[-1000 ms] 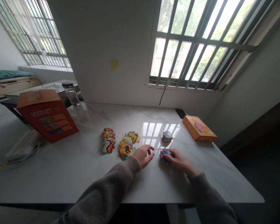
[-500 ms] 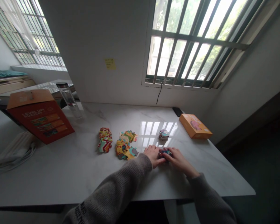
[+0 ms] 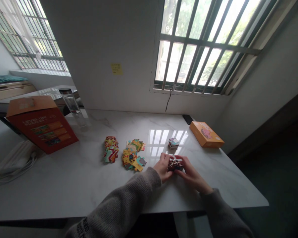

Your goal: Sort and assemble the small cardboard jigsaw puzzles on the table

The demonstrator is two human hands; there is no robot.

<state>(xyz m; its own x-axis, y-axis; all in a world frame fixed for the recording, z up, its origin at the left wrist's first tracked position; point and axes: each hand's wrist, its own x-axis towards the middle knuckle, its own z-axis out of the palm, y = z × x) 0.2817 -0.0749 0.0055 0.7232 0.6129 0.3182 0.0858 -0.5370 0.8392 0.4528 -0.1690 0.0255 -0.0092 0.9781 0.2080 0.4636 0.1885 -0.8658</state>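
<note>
Between my two hands is a stack of dark puzzle pieces (image 3: 175, 165), edges toward me, low over the white tabletop. My left hand (image 3: 163, 167) grips the stack's left side, fingers curled round it. On the right side my right hand (image 3: 188, 171) holds it with thumb in front and fingers behind. Just beyond the hands stands a small neat stack of pale puzzle pieces (image 3: 173, 143). Left of my left hand lies a loose pile of yellow puzzle pieces (image 3: 131, 157). Farther left sits a pile of red and green puzzle pieces (image 3: 111, 150).
An orange box (image 3: 206, 134) lies at the back right, beside a black phone (image 3: 187, 119). A tall red puzzle box (image 3: 43, 127) stands at the left, near a glass bottle (image 3: 72, 103) and a white cable (image 3: 22, 170). The marble table's front edge (image 3: 101, 217) runs close to me.
The dark stack has been tipped up between my hands, so its layered edges now show instead of its top face. My fingers have closed further around it. The other piles have not moved.
</note>
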